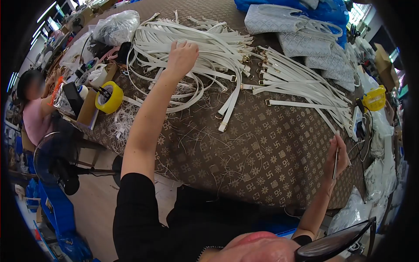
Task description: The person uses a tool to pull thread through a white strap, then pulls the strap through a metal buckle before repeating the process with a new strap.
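Observation:
My left hand reaches over a heap of white straps with metal buckles. Its fingers are curled closed onto a strap in the heap, though the fingertips are partly hidden. At the right, my right hand is closed around a slim metal tool, whose exact kind I cannot make out. Just above that hand, the end of a white strap meets its fingertips. Beside it lies a second, neater row of white buckled straps, buckles toward the left.
Loose thread ends litter the brown patterned tablecloth. A yellow tape roll and a box of tools stand left. White patterned bags are stacked at the back right. A fan and a seated person are left.

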`<action>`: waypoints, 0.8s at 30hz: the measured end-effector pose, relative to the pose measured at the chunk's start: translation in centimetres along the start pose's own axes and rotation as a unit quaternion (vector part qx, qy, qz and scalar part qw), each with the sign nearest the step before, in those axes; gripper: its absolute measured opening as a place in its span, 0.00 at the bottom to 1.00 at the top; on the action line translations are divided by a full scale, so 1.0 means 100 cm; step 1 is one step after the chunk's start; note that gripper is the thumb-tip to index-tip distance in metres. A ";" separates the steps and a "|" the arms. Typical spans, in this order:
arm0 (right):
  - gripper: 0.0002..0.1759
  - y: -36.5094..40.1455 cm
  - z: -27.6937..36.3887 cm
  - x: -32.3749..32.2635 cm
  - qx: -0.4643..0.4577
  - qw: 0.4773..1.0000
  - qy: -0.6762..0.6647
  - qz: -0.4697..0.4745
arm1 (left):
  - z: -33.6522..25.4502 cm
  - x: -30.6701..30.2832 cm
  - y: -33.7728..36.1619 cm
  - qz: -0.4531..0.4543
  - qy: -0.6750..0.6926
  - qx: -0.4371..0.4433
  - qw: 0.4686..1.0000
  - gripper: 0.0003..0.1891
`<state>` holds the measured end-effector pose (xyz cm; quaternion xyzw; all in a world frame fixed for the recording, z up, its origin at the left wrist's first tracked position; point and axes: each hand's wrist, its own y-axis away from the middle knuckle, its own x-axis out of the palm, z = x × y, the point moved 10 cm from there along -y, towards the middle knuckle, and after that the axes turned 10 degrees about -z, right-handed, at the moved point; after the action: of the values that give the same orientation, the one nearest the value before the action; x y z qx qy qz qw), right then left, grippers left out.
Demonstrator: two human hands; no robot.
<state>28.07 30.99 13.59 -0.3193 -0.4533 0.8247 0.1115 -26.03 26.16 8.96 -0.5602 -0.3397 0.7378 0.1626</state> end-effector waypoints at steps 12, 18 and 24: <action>0.10 0.011 0.030 0.003 0.002 0.997 -0.072 0.009 | 0.016 -0.023 -0.017 0.063 0.088 -0.060 0.992 0.09; 0.10 0.016 0.037 0.005 -0.009 0.998 -0.061 0.000 | 0.038 -0.054 -0.033 -0.040 0.213 -0.071 0.974 0.11; 0.10 0.015 0.042 0.006 0.039 0.995 -0.095 0.006 | 0.054 -0.136 -0.059 -0.131 0.288 -0.135 0.939 0.13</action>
<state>25.16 27.59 13.72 -0.2379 -0.4272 0.8690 0.0756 -27.59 20.26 23.48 -0.7158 -0.4449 0.4648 0.2714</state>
